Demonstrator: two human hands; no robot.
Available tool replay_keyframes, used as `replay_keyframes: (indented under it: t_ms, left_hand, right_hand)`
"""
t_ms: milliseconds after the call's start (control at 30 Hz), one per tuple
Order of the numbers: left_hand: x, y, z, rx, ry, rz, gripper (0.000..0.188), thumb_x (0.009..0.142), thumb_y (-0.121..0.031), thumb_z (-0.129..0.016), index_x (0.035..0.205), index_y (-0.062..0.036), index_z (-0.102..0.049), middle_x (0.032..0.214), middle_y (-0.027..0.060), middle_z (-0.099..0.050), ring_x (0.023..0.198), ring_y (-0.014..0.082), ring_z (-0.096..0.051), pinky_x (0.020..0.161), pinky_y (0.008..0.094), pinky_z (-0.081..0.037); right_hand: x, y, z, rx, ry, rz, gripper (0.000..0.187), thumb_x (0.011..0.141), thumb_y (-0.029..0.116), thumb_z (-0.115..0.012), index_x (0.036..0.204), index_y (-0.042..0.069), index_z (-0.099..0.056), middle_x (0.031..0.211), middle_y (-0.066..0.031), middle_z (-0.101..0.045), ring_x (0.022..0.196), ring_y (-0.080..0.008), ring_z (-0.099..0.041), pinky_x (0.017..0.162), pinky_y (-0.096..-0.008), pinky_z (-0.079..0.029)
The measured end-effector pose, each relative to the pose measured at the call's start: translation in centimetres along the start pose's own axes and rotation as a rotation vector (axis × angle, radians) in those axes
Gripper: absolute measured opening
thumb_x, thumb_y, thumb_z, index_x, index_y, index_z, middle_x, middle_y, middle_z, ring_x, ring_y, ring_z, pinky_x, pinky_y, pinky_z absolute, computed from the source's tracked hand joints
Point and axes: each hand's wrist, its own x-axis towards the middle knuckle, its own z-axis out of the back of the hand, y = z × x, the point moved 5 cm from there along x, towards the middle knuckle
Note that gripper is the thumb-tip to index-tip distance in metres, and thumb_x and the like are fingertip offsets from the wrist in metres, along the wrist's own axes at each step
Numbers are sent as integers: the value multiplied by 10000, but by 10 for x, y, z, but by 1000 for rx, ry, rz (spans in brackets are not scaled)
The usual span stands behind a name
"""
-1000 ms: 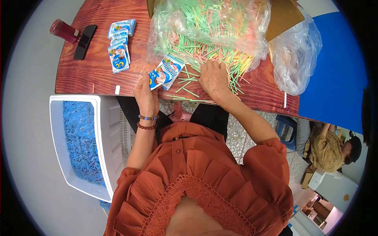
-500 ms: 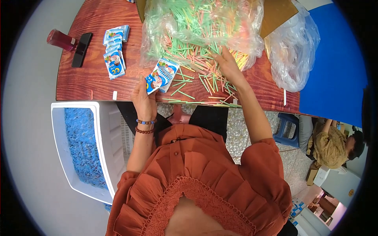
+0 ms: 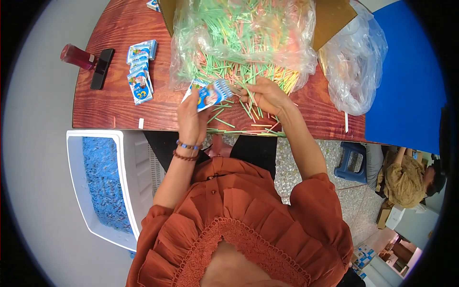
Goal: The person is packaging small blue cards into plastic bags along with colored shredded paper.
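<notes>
My left hand (image 3: 190, 117) is closed on a small blue-and-white printed packet (image 3: 213, 95), held above the front of the table. Part of another such packet (image 3: 195, 87) shows just behind it. Close to the packet's right end, my right hand (image 3: 266, 97) pinches a few thin pastel sticks (image 3: 249, 91), mostly green. Whether the sticks touch the packet I cannot tell. Loose green, pink and yellow sticks (image 3: 227, 69) spill from a large clear plastic bag (image 3: 239, 28) just beyond my hands.
An overlapping row of packets (image 3: 139, 76) lies left on the wooden table (image 3: 122, 107), beside a black phone (image 3: 102, 69) and a red bottle (image 3: 78, 56). A white bin (image 3: 125, 177) of blue pieces stands lower left. Crumpled clear plastic (image 3: 356, 62) lies right. Another person (image 3: 404, 179) is far right.
My right hand has drawn back from the stick pile toward the packet, now pinching several sticks. My left hand has shifted right with the packet, turning it toward the right hand.
</notes>
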Motion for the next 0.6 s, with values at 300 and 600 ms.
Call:
replay_keyframes:
  t_ms: [300,600]
  left_hand:
    - [52,28,-50,280,133,100,298,971,-303,-585,857,-34,-650,724,33,-646,572,125,-582,513,259,-450]
    - [39,12,-26,61,52,69,300,987,-303,-556,922,-23,-640,824,38,-648,693,114,-566,593,255,-446]
  right_hand:
    - [-3,7,-33,-680,-3,-116,288,913,104,-624,1165,-28,-575,985,-77,-648,772,-133,-548,680,-292,-466]
    - [7,2,-3,-183,2,-12,202,973,125,-544,1123,-7,-576,997,-75,-638,798,-163,-598,735,-339,-520]
